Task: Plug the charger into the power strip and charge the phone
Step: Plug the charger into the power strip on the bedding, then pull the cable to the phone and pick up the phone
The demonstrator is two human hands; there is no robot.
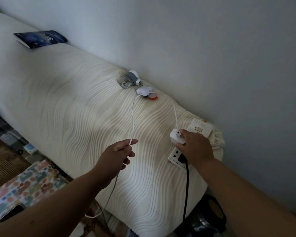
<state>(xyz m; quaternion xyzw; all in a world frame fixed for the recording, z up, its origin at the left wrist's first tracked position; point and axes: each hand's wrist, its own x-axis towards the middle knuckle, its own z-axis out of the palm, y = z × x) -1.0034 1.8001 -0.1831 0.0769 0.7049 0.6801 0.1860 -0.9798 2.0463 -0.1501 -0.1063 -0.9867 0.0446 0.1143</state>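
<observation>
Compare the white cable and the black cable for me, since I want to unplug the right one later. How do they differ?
The white cable is thin; the black cable is thicker. The white one runs from the charger through the left hand; nobody holds the black one, which is plugged into the power strip. Both hang off the cushion's front.

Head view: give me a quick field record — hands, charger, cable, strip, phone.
left hand: pinching the white cable partway along
right hand: gripping the white charger, held at the power strip
charger seated: cannot tell
power strip: lies on the ribbed cream cover; black plug already in it
cable route: loops up past the small items near the wall, back down to the charger
phone: lower left on the floral fabric, not connected
</observation>
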